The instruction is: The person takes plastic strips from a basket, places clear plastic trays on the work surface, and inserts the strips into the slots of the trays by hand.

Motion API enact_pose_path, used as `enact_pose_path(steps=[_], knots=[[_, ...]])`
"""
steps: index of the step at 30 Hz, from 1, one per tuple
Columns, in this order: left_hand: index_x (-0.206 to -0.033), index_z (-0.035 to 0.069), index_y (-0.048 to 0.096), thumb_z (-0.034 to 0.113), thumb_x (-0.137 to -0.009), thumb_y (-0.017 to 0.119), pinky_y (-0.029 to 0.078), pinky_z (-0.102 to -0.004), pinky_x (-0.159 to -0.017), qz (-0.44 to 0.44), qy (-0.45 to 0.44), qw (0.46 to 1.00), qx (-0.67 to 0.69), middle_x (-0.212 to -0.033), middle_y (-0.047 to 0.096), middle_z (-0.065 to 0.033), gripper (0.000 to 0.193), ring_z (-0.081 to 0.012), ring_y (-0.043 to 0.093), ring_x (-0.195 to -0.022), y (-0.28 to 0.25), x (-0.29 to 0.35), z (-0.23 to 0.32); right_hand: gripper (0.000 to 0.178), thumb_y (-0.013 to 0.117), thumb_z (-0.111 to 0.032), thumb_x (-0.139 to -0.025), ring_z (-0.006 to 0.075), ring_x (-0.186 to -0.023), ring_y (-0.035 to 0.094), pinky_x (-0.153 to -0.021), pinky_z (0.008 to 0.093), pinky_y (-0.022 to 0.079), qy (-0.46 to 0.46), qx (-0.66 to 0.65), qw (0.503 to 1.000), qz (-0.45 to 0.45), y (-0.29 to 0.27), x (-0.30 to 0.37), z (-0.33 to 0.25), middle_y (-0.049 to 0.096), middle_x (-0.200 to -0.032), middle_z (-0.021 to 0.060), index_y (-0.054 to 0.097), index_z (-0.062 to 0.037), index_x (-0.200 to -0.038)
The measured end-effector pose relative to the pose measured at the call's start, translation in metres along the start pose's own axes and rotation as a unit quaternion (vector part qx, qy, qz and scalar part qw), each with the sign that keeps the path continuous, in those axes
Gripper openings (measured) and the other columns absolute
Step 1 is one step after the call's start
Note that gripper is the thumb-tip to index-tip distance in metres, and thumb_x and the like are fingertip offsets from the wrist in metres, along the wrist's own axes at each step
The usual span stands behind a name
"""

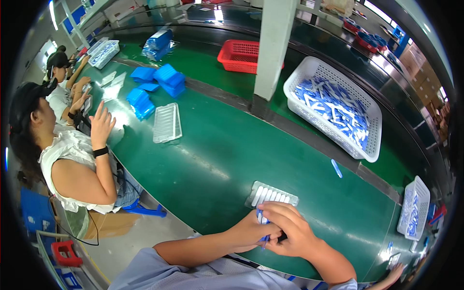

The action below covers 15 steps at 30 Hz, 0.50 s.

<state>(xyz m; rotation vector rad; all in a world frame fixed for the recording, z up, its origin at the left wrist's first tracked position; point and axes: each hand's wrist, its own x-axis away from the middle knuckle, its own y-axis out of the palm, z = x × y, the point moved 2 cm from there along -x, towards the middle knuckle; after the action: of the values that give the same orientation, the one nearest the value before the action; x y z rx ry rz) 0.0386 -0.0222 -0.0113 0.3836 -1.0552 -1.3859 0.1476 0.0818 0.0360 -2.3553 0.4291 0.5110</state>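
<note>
the blue-and-white sticks point(262, 217) sit between the two hands, low and a little right of centre, close to the person's body. the left hand point(252, 229) has its fingers closed around them from the left; the right hand point(291, 228) curls over from the right, its bent fingers folded across their far end, so both grasp the same small bundle, though how the thumbs press is partly hidden. the clear plastic tray point(253, 200) lies just beyond the fingertips, its near right part partly covered by the right hand, which is the nearer of the two. its long side runs left to right, dipping slightly rightward, while the white sticks point(271, 195) in it lie crosswise, pointing away from the body; the bundle seems to run roughly the same way, as far as the overlapping fingers show. the green tabletop point(203, 159) stretches left and forward from that tray to a second ridged tray point(167, 123), well apart. its front edge curves close under the forearms. forward and right, a loose blue stick point(336, 168) lies near the dark strip point(314, 136), with the large white basket point(296, 99) beyond.
</note>
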Motion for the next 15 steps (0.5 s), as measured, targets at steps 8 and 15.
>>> enact_pose_path(steps=[8, 15], knots=[[-0.111, 0.005, 0.062, 0.018, -0.1, 0.066, 0.051, -0.0271, -0.054, 0.006, -0.033, 0.999, 0.001, -0.083, 0.063, -0.003, 0.017, -0.0099, 0.06, -0.065, -0.002, 0.041, 0.035, 0.1, 0.088, -0.048, -0.072, 0.0417, -0.136, 0.049, -0.112, 0.0522, 0.04, 0.118, 0.019, 0.99, -0.077, -0.044, -0.002, 0.005, 0.052, -0.146, 0.0213, 0.043, -0.0015, -0.148], [-0.095, 0.006, 0.058, 0.025, -0.101, 0.066, 0.026, -0.0227, -0.041, -0.08, -0.098, 0.992, -0.007, -0.066, 0.049, 0.0003, 0.022, -0.0053, 0.037, -0.049, -0.024, 0.071, 0.008, 0.086, 0.088, -0.043, -0.071, 0.0348, -0.132, 0.055, -0.115, 0.0542, 0.037, 0.127, 0.209, 0.964, -0.109, -0.043, 0.013, 0.033, 0.062, -0.136, 0.0156, 0.054, -0.004, -0.14]])
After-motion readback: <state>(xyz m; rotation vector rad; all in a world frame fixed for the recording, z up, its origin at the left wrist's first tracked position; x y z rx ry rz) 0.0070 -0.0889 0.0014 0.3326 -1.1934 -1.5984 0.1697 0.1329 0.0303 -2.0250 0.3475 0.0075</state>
